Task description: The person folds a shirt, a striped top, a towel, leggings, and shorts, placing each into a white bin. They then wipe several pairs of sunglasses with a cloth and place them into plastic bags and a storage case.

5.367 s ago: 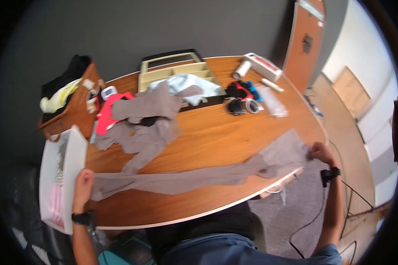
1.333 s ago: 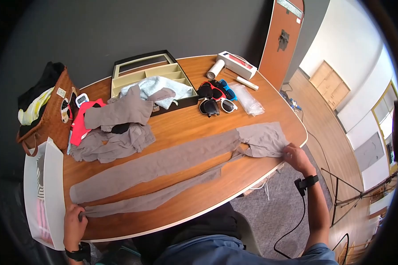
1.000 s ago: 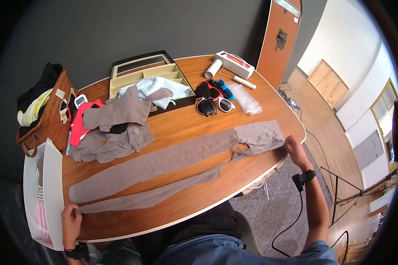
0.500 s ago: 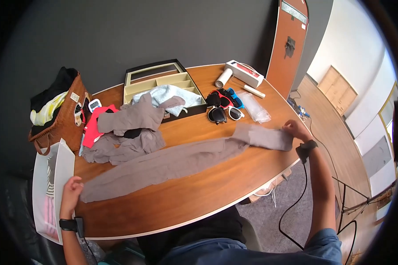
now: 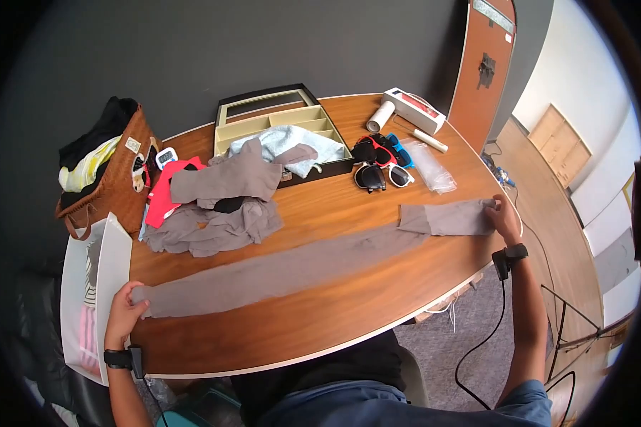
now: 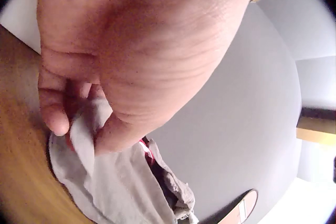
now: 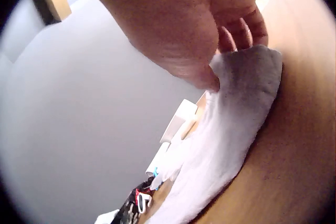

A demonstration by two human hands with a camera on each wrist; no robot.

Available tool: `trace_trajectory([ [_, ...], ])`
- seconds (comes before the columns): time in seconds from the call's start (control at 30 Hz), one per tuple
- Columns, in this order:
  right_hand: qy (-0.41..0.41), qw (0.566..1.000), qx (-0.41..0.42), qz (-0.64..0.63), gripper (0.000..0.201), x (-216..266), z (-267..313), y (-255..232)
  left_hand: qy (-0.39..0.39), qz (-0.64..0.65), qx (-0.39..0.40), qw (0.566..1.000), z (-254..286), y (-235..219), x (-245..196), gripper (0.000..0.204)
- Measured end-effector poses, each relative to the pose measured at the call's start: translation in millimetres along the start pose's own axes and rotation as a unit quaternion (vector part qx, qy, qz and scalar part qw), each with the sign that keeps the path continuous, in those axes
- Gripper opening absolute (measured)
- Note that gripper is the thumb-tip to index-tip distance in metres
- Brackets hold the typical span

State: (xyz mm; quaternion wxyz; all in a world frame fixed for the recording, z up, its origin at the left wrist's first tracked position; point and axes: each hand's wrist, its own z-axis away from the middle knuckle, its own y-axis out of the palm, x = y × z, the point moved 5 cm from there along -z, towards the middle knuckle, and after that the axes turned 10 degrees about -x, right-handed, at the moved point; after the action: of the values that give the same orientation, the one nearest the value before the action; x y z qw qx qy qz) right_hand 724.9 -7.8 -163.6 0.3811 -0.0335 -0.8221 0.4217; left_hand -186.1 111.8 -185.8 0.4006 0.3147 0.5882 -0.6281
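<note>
At the near side, the left hand [image 5: 126, 313] pinches one end of a long grey garment [image 5: 285, 276] between thumb and fingers, just beside a white bin [image 5: 118, 257]; the right hand [image 5: 505, 219] pinches the other end. The garment extends lengthwise across the wooden table [image 5: 320, 320]. Beyond it lies a heap of grey cloth [image 5: 228, 179], then sunglasses [image 5: 372, 177] and a compartmented case [image 5: 246, 133] with pale blue cloth [image 5: 327, 148] draped over it.

Your garment [image 5: 285, 275] was plain grey-brown, your worktop [image 5: 356, 302] brown wood-grain edged white, your cloth [image 5: 288, 138] pale blue, your case [image 5: 263, 118] black and cream.
</note>
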Motion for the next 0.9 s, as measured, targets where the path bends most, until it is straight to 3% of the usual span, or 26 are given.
trace_trajectory([
  [0.1,0.037,0.987,0.045,0.15,0.069,0,5,7,0.009,0.017,0.004,1.0,-2,-4,19,0.033],
  [0.13,-0.056,0.979,0.023,0.193,0.068,-29,-6,14,0.025,-0.004,0.006,1.0,-1,-8,27,0.029],
  [0.2,0.061,0.977,0.109,0.172,0.06,6,10,10,0.025,-0.006,-0.02,0.999,0,-8,27,0.019],
  [0.27,0.046,0.975,0.153,0.157,0.053,-9,1,13,0.035,0.009,-0.024,0.999,-2,-7,25,0.016],
  [0.33,0.014,0.984,0.155,0.091,0.044,-53,-19,23,0.032,0.048,-0.068,0.996,4,-7,8,0.018],
  [0.37,0.042,0.984,0.168,-0.031,0.039,-38,-10,29,0.156,-0.033,-0.105,0.982,0,-14,7,0.016],
  [0.4,0.076,0.97,0.177,-0.146,0.034,-23,-3,23,0.18,-0.066,-0.122,0.974,3,-17,-4,0.014],
  [0.47,0.061,0.965,0.162,-0.198,0.034,-5,2,13,0.003,0.005,-0.087,0.996,10,-18,-11,0.017],
  [0.5,0.058,0.964,0.168,-0.2,0.034,-3,4,13,-0.001,0.003,-0.093,0.996,13,-21,-12,0.017],
  [0.57,0.127,0.943,0.124,-0.281,0.038,-7,6,9,-0.044,0.124,-0.04,0.991,16,-16,-13,0.017],
  [0.6,0.127,0.943,0.125,-0.28,0.038,-10,5,11,-0.045,0.124,-0.04,0.99,18,-11,-18,0.017],
  [0.67,0.124,0.929,0.132,-0.322,0.04,-21,0,14,-0.015,0.312,-0.074,0.947,25,-4,-37,0.013],
  [0.7,0.124,0.93,0.137,-0.318,0.039,-29,-3,14,-0.017,0.317,-0.068,0.946,30,-2,-43,0.013],
  [0.77,0.102,0.943,0.137,-0.287,0.036,-66,-20,16,0.077,0.473,-0.113,0.87,36,-8,-55,0.011],
  [0.9,0.124,0.936,0.125,-0.305,0.035,-40,-4,10,0.033,0.475,-0.112,0.872,27,-11,-13,0.006],
])
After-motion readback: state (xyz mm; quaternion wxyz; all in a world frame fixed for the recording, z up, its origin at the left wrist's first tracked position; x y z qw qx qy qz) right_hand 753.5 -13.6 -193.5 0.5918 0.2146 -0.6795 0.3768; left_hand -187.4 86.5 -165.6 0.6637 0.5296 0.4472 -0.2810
